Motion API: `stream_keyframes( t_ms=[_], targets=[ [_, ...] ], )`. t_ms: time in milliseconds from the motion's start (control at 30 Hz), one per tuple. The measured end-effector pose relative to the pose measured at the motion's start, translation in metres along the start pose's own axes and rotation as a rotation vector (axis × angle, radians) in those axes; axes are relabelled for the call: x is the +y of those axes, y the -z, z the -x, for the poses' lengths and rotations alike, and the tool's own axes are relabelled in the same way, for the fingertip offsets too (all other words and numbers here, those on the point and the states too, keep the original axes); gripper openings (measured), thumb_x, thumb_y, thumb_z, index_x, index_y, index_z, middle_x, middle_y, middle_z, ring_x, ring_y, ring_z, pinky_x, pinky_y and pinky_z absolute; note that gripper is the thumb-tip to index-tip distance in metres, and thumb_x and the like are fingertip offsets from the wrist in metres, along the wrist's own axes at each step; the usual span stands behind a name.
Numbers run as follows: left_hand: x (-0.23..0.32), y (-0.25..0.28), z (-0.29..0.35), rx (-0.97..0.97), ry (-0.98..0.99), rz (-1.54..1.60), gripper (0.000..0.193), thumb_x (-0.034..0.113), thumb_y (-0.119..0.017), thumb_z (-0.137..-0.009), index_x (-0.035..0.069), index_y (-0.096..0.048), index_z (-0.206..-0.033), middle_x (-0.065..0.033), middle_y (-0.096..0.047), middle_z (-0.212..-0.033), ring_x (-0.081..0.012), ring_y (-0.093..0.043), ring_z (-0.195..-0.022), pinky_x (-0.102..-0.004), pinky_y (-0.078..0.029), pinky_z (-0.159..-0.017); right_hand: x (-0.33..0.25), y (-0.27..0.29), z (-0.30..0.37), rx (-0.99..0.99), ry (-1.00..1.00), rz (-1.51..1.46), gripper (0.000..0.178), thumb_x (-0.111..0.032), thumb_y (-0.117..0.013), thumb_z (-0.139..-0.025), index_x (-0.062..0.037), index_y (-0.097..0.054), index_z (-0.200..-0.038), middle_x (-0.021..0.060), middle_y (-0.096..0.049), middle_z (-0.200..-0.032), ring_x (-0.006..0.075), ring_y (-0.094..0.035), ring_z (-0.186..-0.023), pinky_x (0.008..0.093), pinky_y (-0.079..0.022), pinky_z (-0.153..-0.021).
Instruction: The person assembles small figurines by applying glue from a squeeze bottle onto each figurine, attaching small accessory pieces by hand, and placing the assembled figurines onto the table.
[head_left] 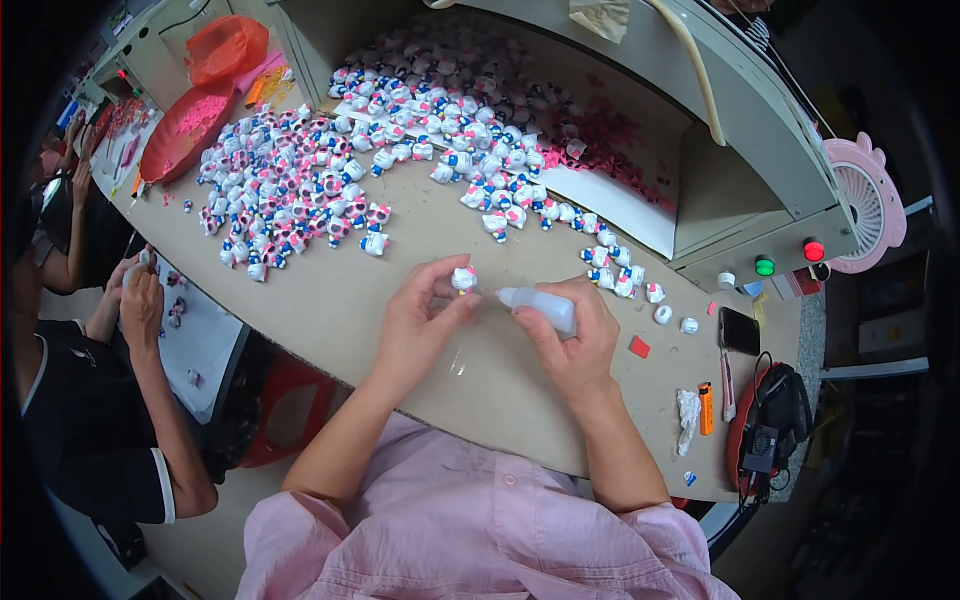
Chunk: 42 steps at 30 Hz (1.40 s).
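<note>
Between the fingertips of my left hand (425, 310) is a small white figurine (464, 279) with pink and blue parts. My right hand (580, 335) grips a translucent white squeeze bottle (545, 308). Its narrow nozzle points left at the figurine, with a small gap between them. Both hands are above the beige table (480, 390), near its front edge. Ahead and to the left lies a big heap of similar figurines (290, 180), many with pink on them. A second heap of white and blue figurines (440, 100) spills out of the grey cabinet's opening.
At the right lie a phone (739, 330), an orange lighter (706, 408), a cutter knife (727, 385), crumpled tissue (687, 420) and a black pouch with cables (770, 430). A pink fan (865, 200) stands by the cabinet (745, 200). A red tray (190, 135) holds pink pieces. A co-worker (100, 400) sits at left.
</note>
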<state>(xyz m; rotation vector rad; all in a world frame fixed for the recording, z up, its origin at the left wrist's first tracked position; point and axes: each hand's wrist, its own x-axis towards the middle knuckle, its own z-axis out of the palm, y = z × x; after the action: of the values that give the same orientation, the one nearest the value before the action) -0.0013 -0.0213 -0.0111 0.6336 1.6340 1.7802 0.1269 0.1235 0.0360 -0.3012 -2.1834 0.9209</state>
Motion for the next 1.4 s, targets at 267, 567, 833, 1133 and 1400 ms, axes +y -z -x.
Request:
stream_keyframes(
  t_ms=[267,567,833,1133,1400],
  targets=[
    [-0.0035,-0.0026,-0.0007,0.057,-0.059,0.034,0.042,-0.003,-0.067,-0.088,0.002,-0.06,-0.128,-0.0076,-0.054,-0.118,-0.0117,-0.064,-0.091,-0.0259,-0.06,-0.078,0.001,-0.0027,-0.0007,0.005,0.029,0.017,0.032,-0.018,-0.085,-0.077,-0.0038,-0.064,-0.096,0.0102,-0.064,-0.083,0.0257,-0.064,-0.071,0.0345,-0.05,-0.06],
    [0.0012,-0.0045,-0.0002,0.054,-0.087,-0.009,0.04,-0.003,-0.068,-0.087,0.002,-0.061,-0.126,-0.0081,-0.052,-0.123,-0.0111,-0.063,-0.091,-0.0256,-0.061,-0.075,0.0033,-0.0059,0.001,0.001,-0.005,0.015,0.034,-0.019,-0.085,-0.076,-0.0036,-0.063,-0.096,0.0101,-0.064,-0.083,0.0257,-0.064,-0.072,0.0347,-0.05,-0.06],
    [0.0053,-0.0036,0.0008,0.052,-0.068,-0.028,0.04,-0.004,-0.067,-0.088,0.003,-0.061,-0.127,-0.0079,-0.052,-0.123,-0.0108,-0.063,-0.093,-0.0258,-0.062,-0.075,0.0054,-0.007,0.0022,-0.043,0.033,-0.02,0.034,-0.02,-0.085,-0.076,-0.0035,-0.062,-0.095,0.0107,-0.064,-0.084,0.0267,-0.062,-0.071,0.0354,-0.05,-0.06],
    [0.0012,-0.0004,-0.0003,0.011,0.009,0.083,0.042,-0.005,-0.065,-0.089,0.001,-0.056,-0.13,-0.0071,-0.054,-0.121,-0.0103,-0.062,-0.095,-0.0261,-0.061,-0.078,0.0057,-0.0061,0.0002,0.001,0.046,-0.027,0.033,-0.019,-0.085,-0.077,-0.0036,-0.063,-0.096,0.0105,-0.063,-0.082,0.026,-0.063,-0.071,0.0347,-0.05,-0.06],
    [0.0021,-0.0016,-0.0014,0.005,0.032,0.15,0.04,-0.005,-0.063,-0.092,-0.003,-0.053,-0.13,-0.008,-0.058,-0.12,-0.0115,-0.063,-0.097,-0.0269,-0.06,-0.081,0.0071,-0.0044,0.0014,0.006,0.021,-0.026,0.033,-0.018,-0.085,-0.077,-0.0034,-0.063,-0.097,0.0108,-0.064,-0.084,0.026,-0.063,-0.071,0.035,-0.05,-0.06]
  ],
)
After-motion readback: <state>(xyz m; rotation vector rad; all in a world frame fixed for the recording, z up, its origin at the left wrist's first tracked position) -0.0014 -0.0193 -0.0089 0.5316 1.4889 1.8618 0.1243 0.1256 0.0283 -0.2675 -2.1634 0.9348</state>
